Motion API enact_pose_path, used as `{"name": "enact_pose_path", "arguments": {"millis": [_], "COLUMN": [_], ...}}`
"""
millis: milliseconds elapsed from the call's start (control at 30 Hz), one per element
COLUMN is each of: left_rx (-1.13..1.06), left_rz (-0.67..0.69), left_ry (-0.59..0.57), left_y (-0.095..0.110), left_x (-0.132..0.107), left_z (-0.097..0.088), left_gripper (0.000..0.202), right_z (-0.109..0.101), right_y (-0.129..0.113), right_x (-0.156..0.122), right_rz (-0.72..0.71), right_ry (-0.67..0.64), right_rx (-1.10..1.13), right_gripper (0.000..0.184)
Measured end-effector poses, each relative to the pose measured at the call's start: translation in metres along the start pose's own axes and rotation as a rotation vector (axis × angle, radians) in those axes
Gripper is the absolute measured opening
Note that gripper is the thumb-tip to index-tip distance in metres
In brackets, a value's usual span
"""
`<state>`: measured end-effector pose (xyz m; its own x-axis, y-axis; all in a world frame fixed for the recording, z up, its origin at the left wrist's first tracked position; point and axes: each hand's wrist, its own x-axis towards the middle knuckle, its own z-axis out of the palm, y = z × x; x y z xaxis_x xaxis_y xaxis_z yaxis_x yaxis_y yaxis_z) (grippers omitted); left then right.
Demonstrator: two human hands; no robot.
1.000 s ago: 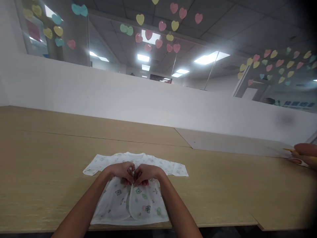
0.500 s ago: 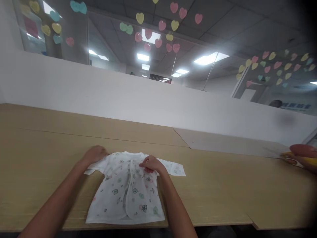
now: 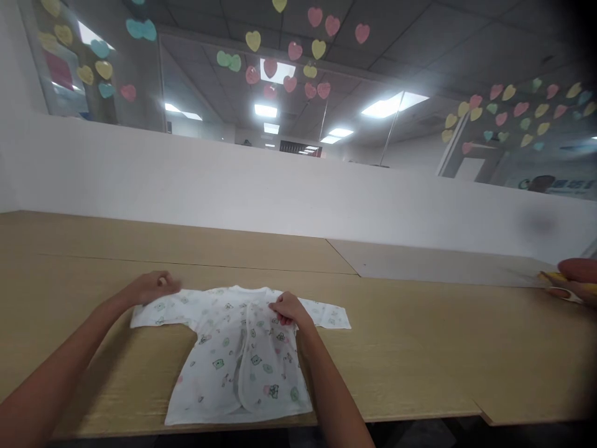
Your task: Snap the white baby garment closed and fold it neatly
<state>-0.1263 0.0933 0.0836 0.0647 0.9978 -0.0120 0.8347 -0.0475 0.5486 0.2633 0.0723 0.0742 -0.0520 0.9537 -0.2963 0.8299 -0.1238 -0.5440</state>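
Pinching the end of the sleeve, the left hand (image 3: 152, 287) is closing its grip on the baby shirt (image 3: 240, 354), while the right hand (image 3: 288, 309) is pressing curled fingers onto the chest near the collar. Lying flat near the front edge of the tabletop (image 3: 420, 348), the printed garment is looking light, soft and limp, best taken at sleeves or hems. Bare wood is spreading wide around it; another person's hand (image 3: 576, 280) is resting far right.

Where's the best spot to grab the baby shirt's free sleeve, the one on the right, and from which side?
Probably the cuff end of the right sleeve, coming from the right over bare table. It lies flat and stretched outward, its end clear of the right hand resting near the shirt chest.
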Motion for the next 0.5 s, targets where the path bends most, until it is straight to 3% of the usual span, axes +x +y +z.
{"name": "enact_pose_path", "arguments": {"millis": [67,167,267,333,400,500], "left_rx": [0.17,0.167,0.123,0.078,0.053,0.031], "left_rz": [0.002,0.171,0.306,0.313,0.32,0.304], "left_ry": [0.136,0.291,0.133,0.052,0.042,0.077], "left_y": [0.003,0.039,0.094,0.124,0.141,0.147], "left_x": [0.003,0.0,-0.004,-0.002,0.002,0.007], "left_z": [0.002,0.031,0.08,0.112,0.137,0.156], "left_gripper": [0.04,0.03,0.023,0.021,0.026,0.03], "right_z": [0.004,0.023,0.048,0.06,0.062,0.054], "right_y": [-0.005,-0.02,-0.036,-0.041,-0.04,-0.033], "right_x": [0.0,0.001,0.0,-0.001,0.0,0.005], "right_rz": [-0.003,-0.104,-0.292,-0.33,-0.308,-0.244], "right_ry": [0.106,0.307,0.384,0.402,0.407,0.396], "right_rx": [-0.059,-0.153,-0.271,-0.355,-0.36,-0.186], "right_gripper": [0.025,0.025,0.03,0.033,0.029,0.024]}}
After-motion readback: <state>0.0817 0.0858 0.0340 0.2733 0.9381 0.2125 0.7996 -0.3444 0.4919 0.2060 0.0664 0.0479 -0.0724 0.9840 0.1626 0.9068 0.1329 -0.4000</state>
